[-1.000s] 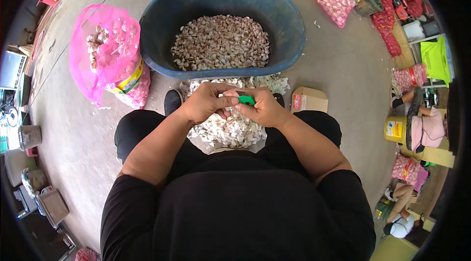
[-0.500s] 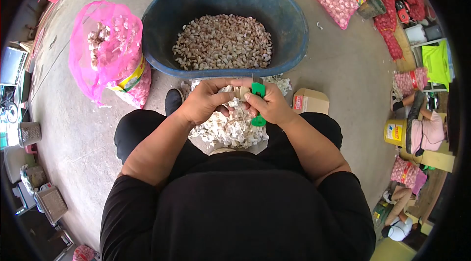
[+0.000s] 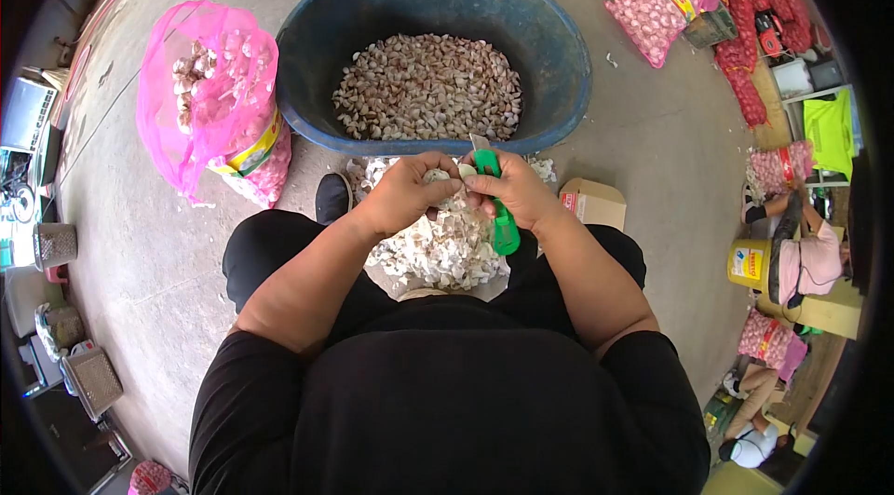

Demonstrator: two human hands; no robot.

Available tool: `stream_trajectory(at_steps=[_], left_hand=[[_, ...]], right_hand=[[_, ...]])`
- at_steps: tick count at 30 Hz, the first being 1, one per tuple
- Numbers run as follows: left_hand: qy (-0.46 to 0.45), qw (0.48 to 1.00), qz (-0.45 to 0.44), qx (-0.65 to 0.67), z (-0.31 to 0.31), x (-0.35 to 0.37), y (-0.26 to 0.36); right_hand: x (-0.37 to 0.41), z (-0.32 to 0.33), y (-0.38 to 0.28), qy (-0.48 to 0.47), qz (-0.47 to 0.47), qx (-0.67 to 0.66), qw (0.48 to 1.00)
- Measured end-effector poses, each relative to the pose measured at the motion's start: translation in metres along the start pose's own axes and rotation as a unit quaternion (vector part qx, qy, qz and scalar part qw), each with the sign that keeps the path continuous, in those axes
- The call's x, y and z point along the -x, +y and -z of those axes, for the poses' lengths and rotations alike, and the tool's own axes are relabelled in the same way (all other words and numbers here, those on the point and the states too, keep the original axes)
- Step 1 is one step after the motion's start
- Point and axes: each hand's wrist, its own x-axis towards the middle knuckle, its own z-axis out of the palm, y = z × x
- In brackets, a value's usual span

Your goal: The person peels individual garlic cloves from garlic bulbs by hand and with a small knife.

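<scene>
My left hand [image 3: 410, 197] reaches towards one o'clock, palm inward, fingers bent and pinched together at a pale clove [image 3: 467, 171], which sits between my two hands, at six o'clock from the blue tub [image 3: 545, 127]. My right hand [image 3: 521, 192] reaches towards eleven, fingers clamped round the green cutter [image 3: 505, 230], its blade pointing near twelve.

A: Lighting?
B: Bright and diffuse over the floor [image 3: 168, 253]; shadows soft. White glare beyond its left edge. Main source cannot be determined.
A: Picture quality?
B: Centre reasonably sharp. Wide-angle distortion bends the floor's outer edges, detail softening there; picture corners black. Shirt [image 3: 447, 402] nearly featureless.
</scene>
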Motion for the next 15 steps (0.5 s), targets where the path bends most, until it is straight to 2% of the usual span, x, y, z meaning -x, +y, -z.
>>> stream_trajectory(at_steps=[1,3,4,5,8,9,12,15], left_hand=[[-0.011,0.999,-0.004,0.041,0.0,-0.001,-0.001],[-0.032,0.992,-0.01,0.122,0.0,-0.003,-0.005],[-0.012,0.994,-0.02,0.103,0.0,-0.003,-0.004],[0.006,0.996,-0.029,0.085,0.001,-0.004,-0.003],[0.057,0.994,-0.054,0.074,0.003,-0.009,-0.006],[0.074,0.992,-0.061,0.079,0.004,-0.01,-0.007],[0.109,0.991,-0.066,0.042,0.0,-0.008,-0.002],[0.104,0.989,-0.099,0.021,-0.001,-0.01,-0.008]], right_hand=[[-0.005,0.007,-0.001,-0.011,-0.018,0.026,0.999],[-0.013,0.005,-0.009,0.131,0.085,-0.083,0.984],[-0.016,0.005,-0.013,0.2,0.135,-0.138,0.961],[-0.019,0.009,-0.016,0.227,0.172,-0.156,0.946],[-0.017,0.015,-0.016,0.218,0.152,0.016,0.964],[-0.013,0.01,-0.018,0.165,0.117,0.059,0.978],[-0.018,-0.009,0.001,0.111,0.234,0.251,0.933],[-0.02,-0.016,0.012,0.116,0.24,0.278,0.923]])
